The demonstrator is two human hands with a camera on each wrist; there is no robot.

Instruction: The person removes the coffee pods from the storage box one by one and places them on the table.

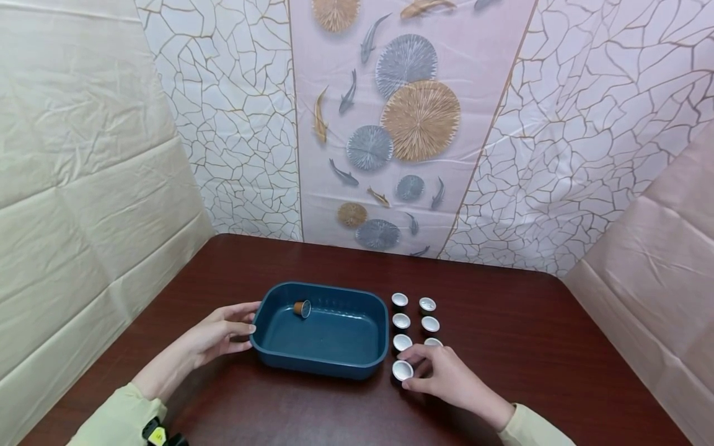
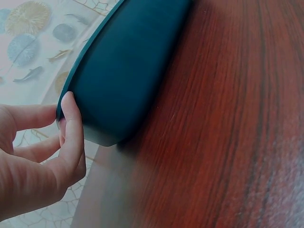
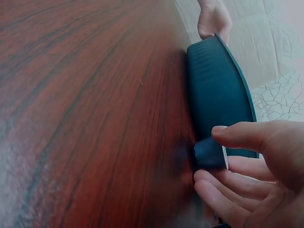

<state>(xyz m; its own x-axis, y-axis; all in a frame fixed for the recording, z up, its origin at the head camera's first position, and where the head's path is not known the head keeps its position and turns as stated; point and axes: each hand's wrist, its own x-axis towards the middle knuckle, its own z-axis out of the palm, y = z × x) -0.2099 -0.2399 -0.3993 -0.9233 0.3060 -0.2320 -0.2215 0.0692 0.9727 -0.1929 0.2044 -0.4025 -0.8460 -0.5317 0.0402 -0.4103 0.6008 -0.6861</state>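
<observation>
A dark blue rectangular basin [image 1: 320,365] sits on the table, with an orange-brown coffee capsule [image 1: 299,307] lying on its side inside. At the basin's left end, my left hand [image 1: 220,332] holds the rim with thumb and fingers; the left wrist view shows this hand [image 2: 52,156] against the end wall. Just right of the basin, my right hand [image 1: 443,375] pinches a dark coffee capsule with a silver lid [image 1: 402,370] between thumb and fingers. The right wrist view shows that dark blue capsule [image 3: 209,154] close to the tabletop; whether it touches is unclear.
Several more silver-lidded capsules stand upright in two rows beyond the right hand, among them a far left-row capsule [image 1: 399,300] and a far right-row capsule [image 1: 427,305]. The right hand partly covers one capsule [image 1: 432,342]. Patterned cloth [image 1: 245,124] hangs behind the brown table [image 1: 491,310].
</observation>
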